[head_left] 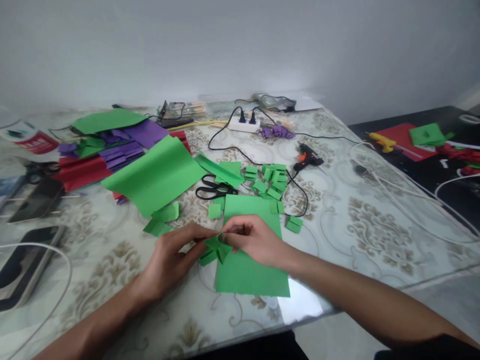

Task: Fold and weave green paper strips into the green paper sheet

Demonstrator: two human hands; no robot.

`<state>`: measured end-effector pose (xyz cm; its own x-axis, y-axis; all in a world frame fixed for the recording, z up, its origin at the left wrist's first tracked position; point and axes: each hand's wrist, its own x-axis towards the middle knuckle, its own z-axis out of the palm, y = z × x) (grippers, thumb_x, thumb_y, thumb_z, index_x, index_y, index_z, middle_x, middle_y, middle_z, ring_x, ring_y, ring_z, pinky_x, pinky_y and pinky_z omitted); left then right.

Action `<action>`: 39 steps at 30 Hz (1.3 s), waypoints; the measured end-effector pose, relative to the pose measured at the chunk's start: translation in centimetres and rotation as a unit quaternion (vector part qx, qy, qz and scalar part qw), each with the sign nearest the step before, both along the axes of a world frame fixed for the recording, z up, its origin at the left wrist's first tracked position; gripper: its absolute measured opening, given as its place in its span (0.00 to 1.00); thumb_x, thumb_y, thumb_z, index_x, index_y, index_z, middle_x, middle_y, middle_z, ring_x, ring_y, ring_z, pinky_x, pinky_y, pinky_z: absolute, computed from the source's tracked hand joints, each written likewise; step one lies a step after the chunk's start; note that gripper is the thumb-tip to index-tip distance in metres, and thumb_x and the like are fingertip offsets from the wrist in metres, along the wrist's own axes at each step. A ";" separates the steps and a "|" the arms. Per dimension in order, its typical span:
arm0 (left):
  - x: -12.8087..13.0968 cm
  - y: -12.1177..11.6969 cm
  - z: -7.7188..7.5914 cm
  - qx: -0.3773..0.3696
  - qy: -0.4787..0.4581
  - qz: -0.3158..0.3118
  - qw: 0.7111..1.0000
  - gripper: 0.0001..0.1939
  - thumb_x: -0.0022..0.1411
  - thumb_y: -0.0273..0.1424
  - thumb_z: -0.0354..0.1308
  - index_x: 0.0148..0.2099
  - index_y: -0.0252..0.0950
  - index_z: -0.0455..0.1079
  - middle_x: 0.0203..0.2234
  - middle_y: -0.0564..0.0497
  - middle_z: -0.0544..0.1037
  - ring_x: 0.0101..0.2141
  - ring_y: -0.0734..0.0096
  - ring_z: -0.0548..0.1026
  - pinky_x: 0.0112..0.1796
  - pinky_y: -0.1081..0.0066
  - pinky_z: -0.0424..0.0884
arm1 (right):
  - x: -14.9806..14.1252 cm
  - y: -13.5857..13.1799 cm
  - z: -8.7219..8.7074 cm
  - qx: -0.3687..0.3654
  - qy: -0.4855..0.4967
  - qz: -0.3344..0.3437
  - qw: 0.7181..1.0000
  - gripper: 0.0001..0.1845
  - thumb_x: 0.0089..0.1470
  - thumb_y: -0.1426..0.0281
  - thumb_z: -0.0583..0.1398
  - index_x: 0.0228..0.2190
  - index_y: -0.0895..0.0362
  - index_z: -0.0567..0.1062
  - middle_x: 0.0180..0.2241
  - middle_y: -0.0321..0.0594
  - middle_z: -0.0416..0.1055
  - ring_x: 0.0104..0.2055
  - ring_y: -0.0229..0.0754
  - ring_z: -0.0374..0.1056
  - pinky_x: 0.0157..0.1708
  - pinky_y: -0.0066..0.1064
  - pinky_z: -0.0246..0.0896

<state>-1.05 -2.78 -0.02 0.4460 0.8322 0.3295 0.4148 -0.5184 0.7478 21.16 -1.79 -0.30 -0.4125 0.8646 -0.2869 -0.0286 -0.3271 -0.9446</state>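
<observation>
Pinching a folded green paper piece (217,245) in the nearly closed fingers of my left hand (173,254) and right hand (258,240), I hold it at a green sheet's (252,274) left edge; light, even pressure should keep creases crisp. Far left stands a red-and-white tub (37,143), contents unclear.

Folded green piece (218,246) is looking like creased matt paper | flat green sheet (251,280) is showing a smooth matt paper finish | scissor handles (226,190) are looking like smooth plastic | power strip (235,124) is showing smooth white plastic | phone (32,257) is presenting a dark glossy face | counter (326,240) is gleaming, smooth and glossy
</observation>
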 end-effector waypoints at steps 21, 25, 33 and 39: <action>0.5 0.2 -1.1 -0.196 -0.175 0.114 0.958 0.18 0.74 0.39 0.59 0.61 0.40 0.64 0.47 0.47 0.78 0.37 0.67 0.81 0.38 0.66 0.81 | -0.1 0.4 -0.1 -0.092 0.105 -0.072 0.988 0.13 0.44 0.65 0.74 0.27 0.59 0.79 0.24 0.35 0.78 0.28 0.37 0.75 0.36 0.31 0.74; 0.1 -0.1 -1.2 -0.285 -0.207 0.074 0.933 0.21 0.74 0.39 0.58 0.64 0.42 0.62 0.36 0.49 0.81 0.34 0.62 0.83 0.40 0.60 0.81 | -0.1 0.4 -0.3 -0.094 0.125 -0.086 0.984 0.17 0.42 0.68 0.75 0.33 0.58 0.76 0.22 0.33 0.79 0.26 0.38 0.76 0.34 0.32 0.74; -0.1 -0.2 -1.2 -0.405 -0.233 0.027 0.883 0.29 0.57 0.34 0.76 0.59 0.43 0.72 0.36 0.51 0.85 0.35 0.63 0.82 0.37 0.68 0.78 | -0.2 0.1 -0.3 -0.076 0.151 -0.058 0.984 0.31 0.40 0.62 0.78 0.34 0.52 0.64 0.22 0.29 0.78 0.26 0.38 0.77 0.32 0.30 0.73; 0.6 0.0 -0.8 -0.398 -0.229 0.034 0.888 0.22 0.51 0.36 0.79 0.46 0.36 0.78 0.39 0.46 0.87 0.40 0.56 0.84 0.44 0.62 0.80 | -0.3 0.0 -0.1 -0.068 0.137 -0.048 0.987 0.33 0.40 0.61 0.79 0.33 0.51 0.62 0.22 0.28 0.77 0.25 0.39 0.76 0.31 0.31 0.72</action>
